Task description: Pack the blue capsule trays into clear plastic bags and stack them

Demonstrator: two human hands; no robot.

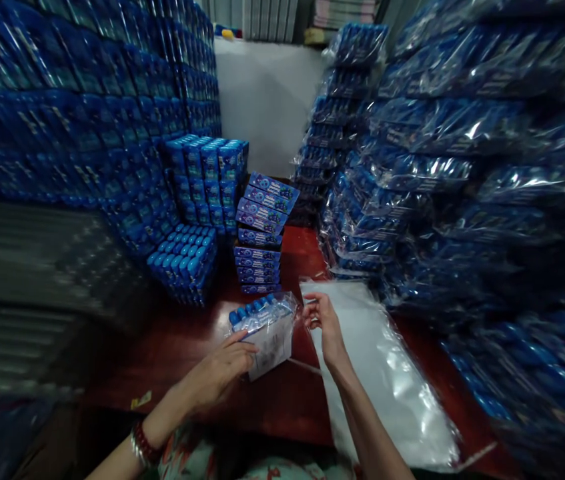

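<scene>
dark red tabletop. short stack of blue boxes at centre, loose blue tubes block just left of it. tall wall of blue cartons on left, bagged blue packs piled on right. white wall behind.

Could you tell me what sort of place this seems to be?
Probably a small packing or stock room: walls of stacked blue boxes, bagged bundles piled on the right, and both hands, left hand and right hand, at a clear bag of boxes.

Two hands, one bagged bundle, one pile of clear bags, one central stack of boxes.
</scene>
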